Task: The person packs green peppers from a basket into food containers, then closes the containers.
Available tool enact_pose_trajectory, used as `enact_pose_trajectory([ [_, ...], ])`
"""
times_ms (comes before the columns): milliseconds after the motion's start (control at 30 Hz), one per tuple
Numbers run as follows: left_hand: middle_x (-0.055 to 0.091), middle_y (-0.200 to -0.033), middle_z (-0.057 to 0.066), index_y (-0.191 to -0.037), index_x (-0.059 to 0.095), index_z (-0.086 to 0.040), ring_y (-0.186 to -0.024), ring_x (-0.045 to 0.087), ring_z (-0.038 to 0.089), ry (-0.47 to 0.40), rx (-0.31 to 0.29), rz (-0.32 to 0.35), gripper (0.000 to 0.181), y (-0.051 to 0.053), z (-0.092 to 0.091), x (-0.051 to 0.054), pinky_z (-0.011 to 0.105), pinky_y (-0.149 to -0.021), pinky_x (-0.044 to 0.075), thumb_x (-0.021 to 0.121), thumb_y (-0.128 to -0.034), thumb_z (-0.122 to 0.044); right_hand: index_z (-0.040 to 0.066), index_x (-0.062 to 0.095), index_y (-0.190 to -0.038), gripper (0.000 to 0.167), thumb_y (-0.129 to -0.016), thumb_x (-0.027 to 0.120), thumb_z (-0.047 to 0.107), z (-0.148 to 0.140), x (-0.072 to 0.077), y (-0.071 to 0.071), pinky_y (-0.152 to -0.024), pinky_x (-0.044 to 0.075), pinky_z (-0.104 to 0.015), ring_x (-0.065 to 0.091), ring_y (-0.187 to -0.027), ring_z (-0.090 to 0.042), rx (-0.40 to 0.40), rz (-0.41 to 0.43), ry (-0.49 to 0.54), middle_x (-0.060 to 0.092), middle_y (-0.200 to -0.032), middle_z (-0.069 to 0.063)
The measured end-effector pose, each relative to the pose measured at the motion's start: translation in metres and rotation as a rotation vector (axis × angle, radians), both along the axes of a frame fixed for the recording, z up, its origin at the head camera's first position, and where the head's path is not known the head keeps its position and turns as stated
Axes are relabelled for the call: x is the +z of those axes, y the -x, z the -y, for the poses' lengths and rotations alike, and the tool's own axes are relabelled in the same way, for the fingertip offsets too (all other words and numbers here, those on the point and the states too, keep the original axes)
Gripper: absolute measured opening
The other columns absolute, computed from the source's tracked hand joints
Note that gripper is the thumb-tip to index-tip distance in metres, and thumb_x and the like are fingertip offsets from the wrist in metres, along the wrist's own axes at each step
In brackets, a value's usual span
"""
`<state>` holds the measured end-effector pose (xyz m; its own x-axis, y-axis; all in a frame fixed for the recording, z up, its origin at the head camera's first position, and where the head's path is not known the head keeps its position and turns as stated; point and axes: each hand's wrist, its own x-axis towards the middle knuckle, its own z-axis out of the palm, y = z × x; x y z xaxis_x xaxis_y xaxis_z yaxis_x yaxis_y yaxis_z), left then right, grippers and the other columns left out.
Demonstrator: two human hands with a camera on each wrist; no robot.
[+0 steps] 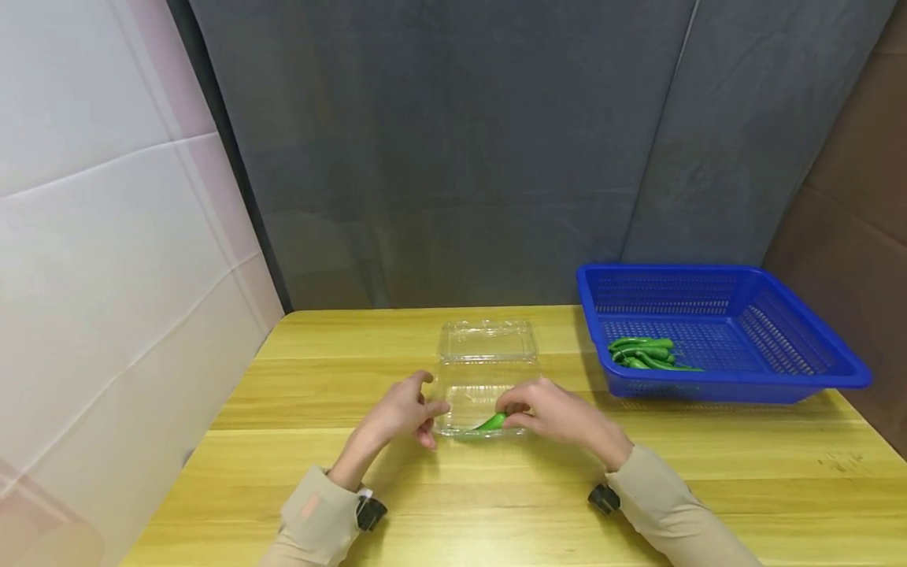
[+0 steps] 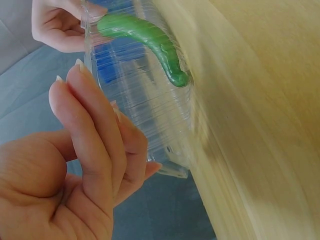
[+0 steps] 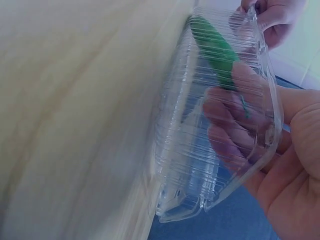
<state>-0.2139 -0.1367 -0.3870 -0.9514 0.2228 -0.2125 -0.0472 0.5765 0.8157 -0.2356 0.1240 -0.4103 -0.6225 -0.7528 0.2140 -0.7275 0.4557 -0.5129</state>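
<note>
A clear plastic clamshell box (image 1: 470,398) lies on the table with its lid (image 1: 489,340) folded back on the far side. My right hand (image 1: 553,411) reaches into its base and pinches a green chili pepper (image 1: 490,423) near the stem end. Through the clear wall in the right wrist view, the pepper (image 3: 212,45) lies along the near side. At the left edge of the box is my left hand (image 1: 405,411), one digit at the rim and the other fingers loosely bent. Its exact contact is partly hidden.
A blue plastic basket (image 1: 716,386) stands at the right of the table, with several green chili peppers (image 1: 645,352) in its near left corner. Behind the wooden table (image 1: 482,504) hangs a grey curtain (image 1: 439,157). A white panel (image 1: 127,236) borders the left side.
</note>
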Motion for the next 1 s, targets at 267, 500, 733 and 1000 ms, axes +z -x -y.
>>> enact_pose_trajectory([
  [267, 0.063, -0.074, 0.017, -0.149, 0.031, 0.01, -0.047, 0.065, 0.018, 0.001, 0.003, 0.0, 0.067, -0.0002, 0.0002, 0.0005, 0.033, -0.065, 0.063, 0.068, -0.0973, -0.011, 0.01, 0.075, -0.097, 0.006, -0.091, 0.076, 0.011, 0.0037, 0.0033, 0.0042, -0.064, 0.056, -0.018, 0.06, -0.072, 0.001, -0.002, 0.07, -0.007, 0.073, -0.089, 0.004],
  [500, 0.064, -0.075, 0.018, -0.148, 0.032, 0.01, -0.047, 0.065, 0.018, 0.007, 0.004, 0.005, 0.066, -0.0001, -0.0002, -0.0003, 0.033, -0.065, 0.063, 0.069, -0.0973, -0.012, 0.008, 0.074, -0.093, 0.006, -0.088, 0.077, 0.006, 0.0049, 0.0027, 0.0068, -0.064, 0.057, -0.016, 0.062, -0.072, 0.0, 0.004, 0.105, -0.026, 0.072, -0.086, 0.002],
  [733, 0.063, -0.074, 0.017, -0.148, 0.032, 0.01, -0.047, 0.065, 0.019, -0.004, 0.003, 0.0, 0.065, 0.0005, -0.0002, -0.0009, 0.033, -0.063, 0.063, 0.068, -0.0973, -0.011, 0.007, 0.075, -0.093, 0.006, -0.088, 0.077, 0.005, 0.0045, 0.0022, 0.0075, -0.065, 0.057, -0.015, 0.063, -0.072, 0.0, -0.004, 0.132, -0.06, 0.073, -0.085, 0.002],
  [1000, 0.063, -0.074, 0.016, -0.148, 0.031, 0.01, -0.047, 0.064, 0.019, -0.003, -0.003, -0.002, 0.066, 0.0006, 0.0002, -0.0011, 0.033, -0.061, 0.062, 0.068, -0.0973, -0.01, 0.006, 0.076, -0.095, 0.006, -0.089, 0.076, 0.005, 0.0033, 0.0023, 0.009, -0.069, 0.057, -0.015, 0.065, -0.075, 0.0, -0.001, 0.131, -0.095, 0.074, -0.089, 0.001],
])
